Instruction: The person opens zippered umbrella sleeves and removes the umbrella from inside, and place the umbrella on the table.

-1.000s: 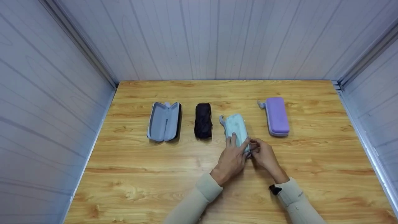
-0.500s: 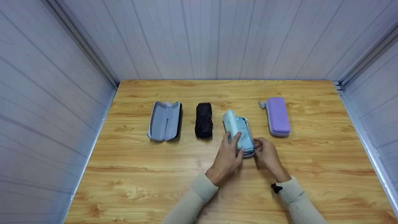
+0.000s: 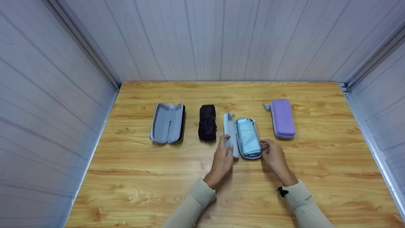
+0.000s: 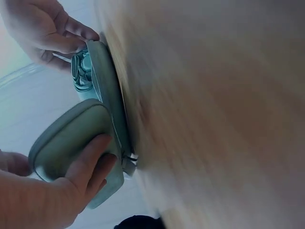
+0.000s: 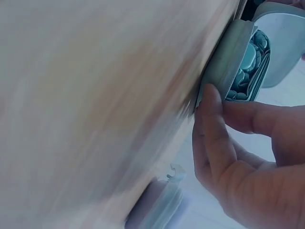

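A mint case lies unfolded on the table, its lid point(image 3: 231, 136) tipped up on the left and a folded light-blue umbrella point(image 3: 248, 136) lying in its right half. My left hand point(image 3: 220, 161) grips the lid between thumb and fingers; the left wrist view shows those fingers against the lid's outer face point(image 4: 71, 133). My right hand point(image 3: 275, 158) pinches the near right edge of the case's base, and in the right wrist view its fingertips press on the base's rim point(image 5: 231, 57).
On the wooden table point(image 3: 142, 183), a dark folded umbrella point(image 3: 207, 123) lies left of the mint case. Farther left stands an unfolded case with a grey lining point(image 3: 162, 125). A closed purple case point(image 3: 283, 117) lies to the right. Pale panels point(image 3: 205, 41) enclose the table's back and sides.
The mint lid has swung up and over to the left with my left hand, uncovering the light-blue umbrella. My right hand has shifted slightly right, staying at the base's edge.
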`<control>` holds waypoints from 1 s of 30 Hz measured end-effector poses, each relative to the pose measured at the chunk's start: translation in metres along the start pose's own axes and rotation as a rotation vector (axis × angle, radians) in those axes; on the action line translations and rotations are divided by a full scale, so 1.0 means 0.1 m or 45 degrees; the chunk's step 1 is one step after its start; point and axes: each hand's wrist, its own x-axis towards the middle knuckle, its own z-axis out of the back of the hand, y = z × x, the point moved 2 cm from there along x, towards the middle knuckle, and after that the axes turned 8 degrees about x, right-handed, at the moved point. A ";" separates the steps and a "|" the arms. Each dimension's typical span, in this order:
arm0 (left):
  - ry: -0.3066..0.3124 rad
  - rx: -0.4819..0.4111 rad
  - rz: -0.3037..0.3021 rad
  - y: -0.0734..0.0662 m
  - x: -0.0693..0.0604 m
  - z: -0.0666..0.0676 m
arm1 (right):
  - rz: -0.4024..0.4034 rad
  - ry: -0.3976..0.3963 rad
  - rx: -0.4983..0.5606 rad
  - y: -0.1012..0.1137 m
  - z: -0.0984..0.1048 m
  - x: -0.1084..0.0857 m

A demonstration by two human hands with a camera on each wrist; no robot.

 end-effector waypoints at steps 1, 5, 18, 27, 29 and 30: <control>-0.008 -0.026 0.022 0.02 0.00 0.00 | 0.022 -0.016 -0.009 0.01 -0.01 -0.01; -0.039 -0.122 0.087 0.05 -0.01 0.01 | 0.101 -0.076 -0.041 0.11 -0.05 -0.05; -0.074 -0.221 0.151 0.10 0.00 -0.01 | 0.137 0.025 -0.345 0.39 -0.35 -0.12; -0.078 -0.227 0.156 0.09 -0.01 -0.01 | 0.137 -0.016 -0.531 0.40 -0.45 -0.01; -0.084 -0.223 0.153 0.09 -0.01 -0.01 | 0.124 -0.020 -0.571 0.40 -0.46 0.02; -0.084 -0.223 0.151 0.08 -0.02 -0.01 | 0.110 -0.017 -0.592 0.40 -0.46 0.04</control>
